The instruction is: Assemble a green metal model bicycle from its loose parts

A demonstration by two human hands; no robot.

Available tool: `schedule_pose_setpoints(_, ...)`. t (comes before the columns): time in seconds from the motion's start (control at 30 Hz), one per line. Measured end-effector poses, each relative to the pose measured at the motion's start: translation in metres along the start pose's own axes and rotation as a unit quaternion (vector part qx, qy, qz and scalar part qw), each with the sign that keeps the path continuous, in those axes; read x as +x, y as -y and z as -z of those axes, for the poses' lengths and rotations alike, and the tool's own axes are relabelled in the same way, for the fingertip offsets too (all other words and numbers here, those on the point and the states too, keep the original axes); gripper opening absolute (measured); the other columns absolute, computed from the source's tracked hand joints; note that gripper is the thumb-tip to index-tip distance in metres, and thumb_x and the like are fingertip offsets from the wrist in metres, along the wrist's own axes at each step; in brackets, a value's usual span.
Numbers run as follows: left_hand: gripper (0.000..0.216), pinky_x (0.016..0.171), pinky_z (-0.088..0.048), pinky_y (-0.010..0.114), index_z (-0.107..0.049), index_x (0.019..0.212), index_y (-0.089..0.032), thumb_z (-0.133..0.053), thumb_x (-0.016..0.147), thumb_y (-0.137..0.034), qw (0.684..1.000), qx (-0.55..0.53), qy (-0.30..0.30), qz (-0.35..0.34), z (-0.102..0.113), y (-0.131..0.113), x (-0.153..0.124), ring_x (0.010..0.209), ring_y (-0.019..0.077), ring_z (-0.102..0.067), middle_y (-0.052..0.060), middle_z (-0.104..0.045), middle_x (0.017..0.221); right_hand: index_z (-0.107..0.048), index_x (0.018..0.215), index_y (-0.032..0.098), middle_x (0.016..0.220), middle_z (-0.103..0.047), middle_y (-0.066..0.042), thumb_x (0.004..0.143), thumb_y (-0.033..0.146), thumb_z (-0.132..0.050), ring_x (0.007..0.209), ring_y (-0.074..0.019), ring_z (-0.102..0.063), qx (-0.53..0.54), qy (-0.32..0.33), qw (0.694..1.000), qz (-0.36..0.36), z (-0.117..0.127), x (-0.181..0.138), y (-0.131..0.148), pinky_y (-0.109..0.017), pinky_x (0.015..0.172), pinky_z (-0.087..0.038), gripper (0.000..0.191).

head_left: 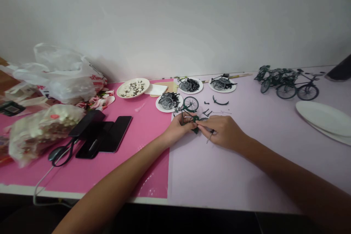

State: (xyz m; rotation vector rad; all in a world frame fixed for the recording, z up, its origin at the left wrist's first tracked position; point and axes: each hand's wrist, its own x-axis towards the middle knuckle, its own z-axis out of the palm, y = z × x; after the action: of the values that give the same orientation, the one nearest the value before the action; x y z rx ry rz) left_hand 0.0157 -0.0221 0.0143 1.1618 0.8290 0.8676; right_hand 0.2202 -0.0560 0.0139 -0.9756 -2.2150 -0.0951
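Near the middle of the table, my left hand (178, 128) is closed around a dark green miniature bicycle frame (195, 119). My right hand (226, 131) meets it from the other side, its thumb and forefinger pinched at the frame's green middle. A thin metal tool with a dark part (210, 137) sticks out below the right fingers; its kind is unclear. Just behind the left hand stands a spoked wheel (191, 104). Beyond the right hand lie a curved black strip (221, 101), a small forked part (207, 112) and thin rods (222, 112).
Plates of wheels (161, 109), black parts (191, 90) and mixed parts (222, 88) stand behind; a bowl (133, 97) holds small pieces. Miniature bicycles (285, 87) and white plates (326, 119) are rightward. Phones (116, 135) and plastic bags (65, 84) lie left.
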Motion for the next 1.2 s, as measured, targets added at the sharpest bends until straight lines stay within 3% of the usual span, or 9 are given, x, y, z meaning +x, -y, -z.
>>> schedule_pose_setpoints(0.23,0.033,0.077,-0.053,0.029,-0.06,0.101,-0.015,-0.075,0.071,-0.01,1.0,0.0,-0.015,-0.008,-0.002,-0.003,0.0,0.074,0.0133,-0.066,0.001,-0.069,0.082,-0.082,0.098,0.023,0.071,-0.074,-0.001,0.097,0.023,-0.059,0.058,-0.0134,-0.06,0.082,-0.029,0.995,-0.054,-0.007,-0.001,0.004,-0.027,0.057,-0.046,0.024)
schedule_pose_setpoints(0.67,0.034,0.071,-0.054,0.028,-0.058,0.101,-0.015,-0.074,0.071,-0.015,0.999,-0.026,-0.015,-0.031,-0.003,-0.001,0.0,0.072,0.0146,-0.068,0.0,-0.068,0.078,-0.08,0.105,0.022,0.071,-0.074,-0.002,0.096,0.025,-0.06,0.054,-0.0127,-0.056,0.134,-0.039,0.986,-0.09,-0.012,-0.001,0.004,-0.027,0.054,-0.045,0.023)
schedule_pose_setpoints(0.93,0.039,0.072,-0.056,0.03,-0.056,0.103,-0.017,-0.076,0.069,-0.018,0.998,-0.03,-0.04,-0.034,-0.006,-0.003,-0.002,0.069,0.0159,-0.071,-0.001,-0.071,0.079,-0.056,0.129,0.022,0.079,-0.063,0.001,0.098,0.031,-0.058,0.055,-0.0124,-0.049,0.213,-0.017,0.967,-0.141,0.003,-0.002,0.013,-0.026,0.053,-0.041,0.033)
schedule_pose_setpoints(1.07,0.041,0.071,-0.057,0.03,-0.054,0.105,-0.017,-0.074,0.07,-0.019,0.998,-0.027,-0.053,-0.031,-0.008,-0.003,-0.002,0.066,0.0156,-0.072,0.0,-0.073,0.082,-0.055,0.112,0.022,0.075,-0.062,0.002,0.104,0.03,-0.045,0.053,-0.012,-0.049,0.209,-0.035,0.962,-0.172,0.002,0.0,0.011,-0.026,0.054,-0.041,0.015)
schedule_pose_setpoints(1.2,0.038,0.071,-0.057,0.029,-0.055,0.104,-0.017,-0.073,0.071,-0.019,0.997,-0.001,-0.052,-0.054,-0.006,0.001,-0.001,0.067,0.015,-0.071,0.0,-0.072,0.08,-0.065,0.097,0.021,0.082,-0.064,-0.002,0.099,0.027,-0.057,0.063,-0.0133,-0.055,0.147,-0.052,0.975,-0.157,-0.004,0.004,0.006,-0.026,0.058,-0.044,0.009)
